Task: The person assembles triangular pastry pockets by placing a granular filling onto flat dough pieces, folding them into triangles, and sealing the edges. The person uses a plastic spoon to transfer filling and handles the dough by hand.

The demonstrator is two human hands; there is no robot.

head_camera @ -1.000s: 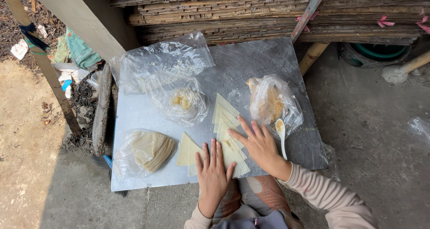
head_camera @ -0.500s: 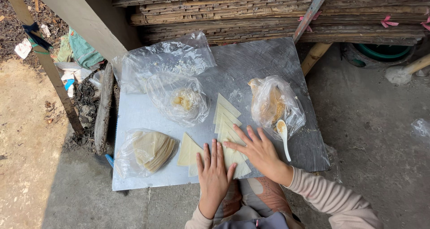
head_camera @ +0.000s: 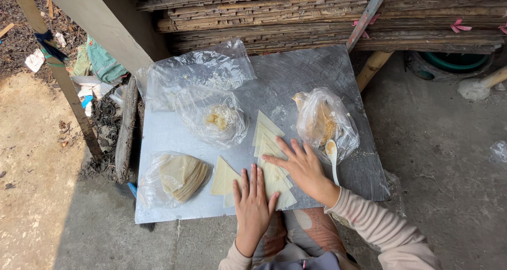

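Several pale triangular pastry wrappers [head_camera: 266, 138] lie in an overlapping row on a grey metal sheet [head_camera: 301, 72] that serves as a low table. My left hand [head_camera: 253, 201] rests flat, fingers spread, on the near end of the row beside another wrapper stack [head_camera: 222, 176]. My right hand [head_camera: 301, 164] lies flat on the wrappers a little farther back, fingers spread and pointing left. Neither hand holds anything. A white spoon [head_camera: 332, 156] lies just right of my right hand.
A clear bag of golden crumbly filling [head_camera: 325, 119] sits at the right. A bag with round wrappers [head_camera: 177, 177] lies front left, a bag with yellowish filling [head_camera: 214, 117] mid-left, an empty bag [head_camera: 195, 69] behind. Stacked bamboo and planks [head_camera: 327, 11] lie beyond the sheet.
My right hand has slid slightly toward me along the wrapper row. The left hand has stayed flat in the same place.
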